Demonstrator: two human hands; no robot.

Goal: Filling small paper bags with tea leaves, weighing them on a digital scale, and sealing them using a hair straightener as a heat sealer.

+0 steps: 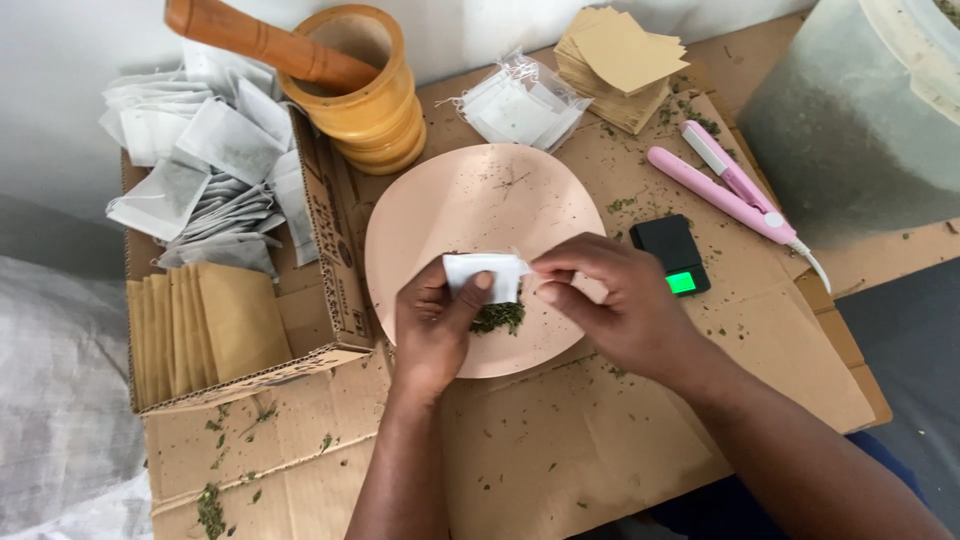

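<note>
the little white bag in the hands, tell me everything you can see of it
The small white bag looks like thin filter paper, roughly rectangular and slightly crumpled. It is held over the pink plate, just above a small heap of dried green herb. The left hand pinches its left side with the thumb across the front; the right hand grips its right edge with the fingertips. Whether it holds anything cannot be told.

Both forearms bare, no sleeves, no rings/watch/gloves on L hand (pixel 432 322) or R hand (pixel 610 300); nails short; dark blue garment near R, lower edge
</note>
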